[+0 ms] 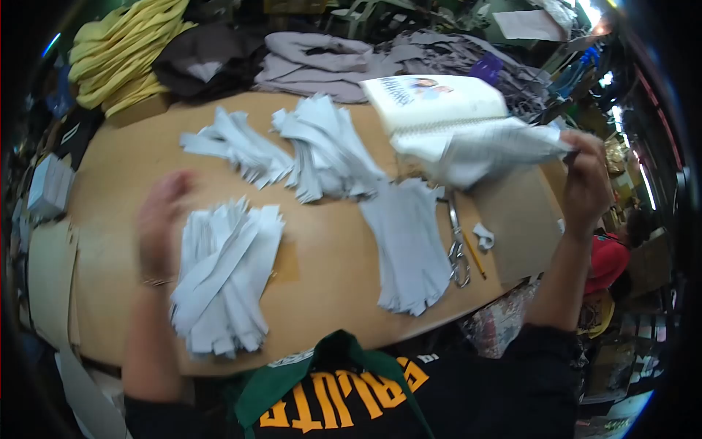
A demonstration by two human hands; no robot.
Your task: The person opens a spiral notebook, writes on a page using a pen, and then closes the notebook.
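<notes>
Beyond bundles of pale fabric strips (322, 146) on a wooden table (329, 271), a spiral notebook (461, 110) lies open, its page (504, 150) pinched in the right hand (587, 172). The left hand (162, 219) blurs, grip impossible to tell; scissors (456, 234) and a pencil (474, 256) lie nearer.

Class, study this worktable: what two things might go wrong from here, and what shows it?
1. The right hand grips a blurred notebook page near the lower-right strip pile; a low sweep might disturb the strips.
2. The scissors and pencil reach close to the near edge of the table, so a bump might knock them off.
</notes>
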